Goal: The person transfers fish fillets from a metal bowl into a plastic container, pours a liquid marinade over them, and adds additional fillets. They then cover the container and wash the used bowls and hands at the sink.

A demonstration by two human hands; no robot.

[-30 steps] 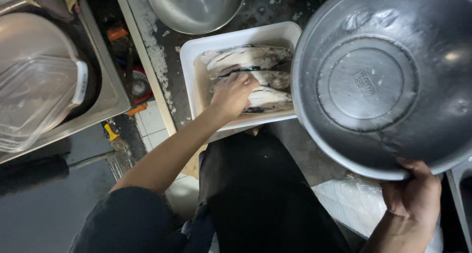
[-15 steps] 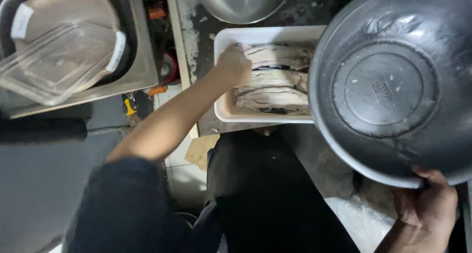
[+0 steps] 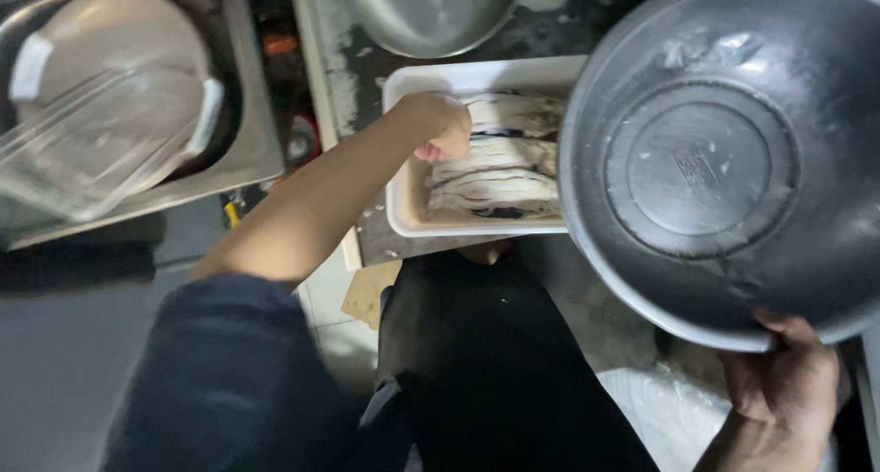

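Over at the far left, a clear plastic container [image 3: 87, 137] lay tilted across a round pale lid with white handles [image 3: 110, 60], both sitting in a steel sink basin [image 3: 247, 151]. Just to the right of the basin, the person's bare left forearm ran up from a dark blue sleeve [image 3: 229, 371] towards a white rectangular tray [image 3: 403, 188] that rested on a dark, stained counter [image 3: 330, 78]. The left hand [image 3: 440, 124] was over the tray's left end, its fingers curled in loosely against the fish fillets [image 3: 500, 165]; whether it actually gripped one I could not tell, since the fingertips were turned under and hidden. The fillets, pale with dark streaks, lay stacked lengthwise and filled the tray. Above the tray, at the top edge of the view, stood a steel bowl [image 3: 431, 14], only partly visible. Below the tray, the person's dark apron or trousers [image 3: 486, 362] filled the middle of the view. Farther right, a large grey metal basin [image 3: 733, 151] was held tilted, its inside facing the camera and wet with pale smears, overlapping the tray's right end. At the lower right, the right hand [image 3: 788, 385] was closed on the basin's lower rim, fingers wrapped over the edge.
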